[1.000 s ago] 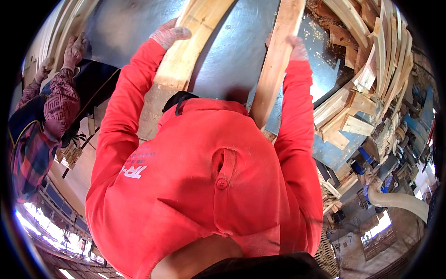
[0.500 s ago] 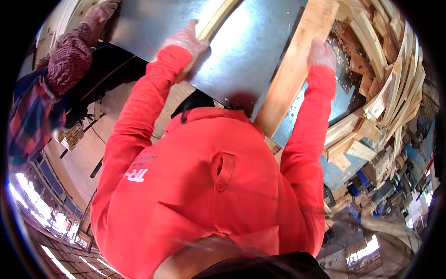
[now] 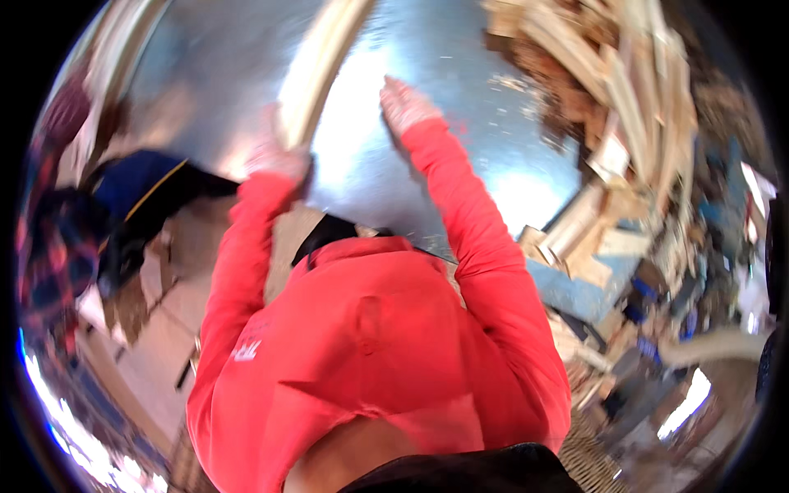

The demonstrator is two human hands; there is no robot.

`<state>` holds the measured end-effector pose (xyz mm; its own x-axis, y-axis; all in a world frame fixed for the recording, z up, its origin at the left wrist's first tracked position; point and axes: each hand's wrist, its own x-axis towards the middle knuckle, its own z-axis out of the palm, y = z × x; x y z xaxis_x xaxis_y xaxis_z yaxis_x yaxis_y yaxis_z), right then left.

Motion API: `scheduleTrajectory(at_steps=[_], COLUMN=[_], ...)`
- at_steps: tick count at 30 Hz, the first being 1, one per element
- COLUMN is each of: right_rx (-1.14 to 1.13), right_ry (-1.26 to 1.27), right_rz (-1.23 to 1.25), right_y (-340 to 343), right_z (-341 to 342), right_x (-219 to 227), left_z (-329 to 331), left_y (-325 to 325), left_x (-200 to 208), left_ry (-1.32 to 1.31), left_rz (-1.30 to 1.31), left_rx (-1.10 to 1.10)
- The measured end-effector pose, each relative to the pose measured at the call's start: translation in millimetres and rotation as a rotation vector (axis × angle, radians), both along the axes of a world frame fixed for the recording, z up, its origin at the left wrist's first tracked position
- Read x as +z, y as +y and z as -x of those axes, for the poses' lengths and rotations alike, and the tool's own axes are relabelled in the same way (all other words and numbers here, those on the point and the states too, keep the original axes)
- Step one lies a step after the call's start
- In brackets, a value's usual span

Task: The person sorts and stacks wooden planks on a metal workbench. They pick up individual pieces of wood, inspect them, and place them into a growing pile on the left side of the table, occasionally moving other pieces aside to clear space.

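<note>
My left hand point(image 3: 275, 156), smeared by motion, is closed around the near end of a long pale wooden strip point(image 3: 319, 70), which runs away from me over a shiny metal tabletop point(image 3: 456, 74). To its right, my right hand point(image 3: 405, 108) reaches over the metal with fingers stretched out and nothing in them. It is apart from the strip; whether it touches the metal I cannot tell.
A heap of curved wood offcuts point(image 3: 637, 107) lies along the right side, with brown scraps and sawdust beside it. At the left, a person in a plaid garment point(image 3: 62, 246) stands by more long wooden pieces point(image 3: 115, 57).
My right hand has left the broad wooden plank and swung left over the metal. That plank no longer shows. My left hand and the strip sit lower and further left in view.
</note>
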<state>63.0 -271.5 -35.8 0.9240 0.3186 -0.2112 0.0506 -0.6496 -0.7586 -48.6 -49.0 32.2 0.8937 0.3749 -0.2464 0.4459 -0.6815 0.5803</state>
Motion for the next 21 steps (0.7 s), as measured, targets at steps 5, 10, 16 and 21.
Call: scheduleTrajectory(at_steps=[5, 10, 16, 21], right_rx=[-0.272, -0.564, -0.361, -0.308], right_ry=[-0.072, -0.502, -0.501, -0.225], right_rz=[0.2, 0.559, 1.122, 0.88], right_y=[-134, -272, -353, -316], right_z=[61, 34, -95, -108], right_x=[62, 116, 139, 211], left_z=[15, 39, -4, -50], left_y=[94, 205, 128, -10], left_x=[21, -29, 0, -27], left_ry=[-0.008, 0.178, 0.144, -0.284], left_rz=[-0.047, -0.45, -1.047, -0.016], left_rx=[-0.04, 0.045, 0.078, -0.308])
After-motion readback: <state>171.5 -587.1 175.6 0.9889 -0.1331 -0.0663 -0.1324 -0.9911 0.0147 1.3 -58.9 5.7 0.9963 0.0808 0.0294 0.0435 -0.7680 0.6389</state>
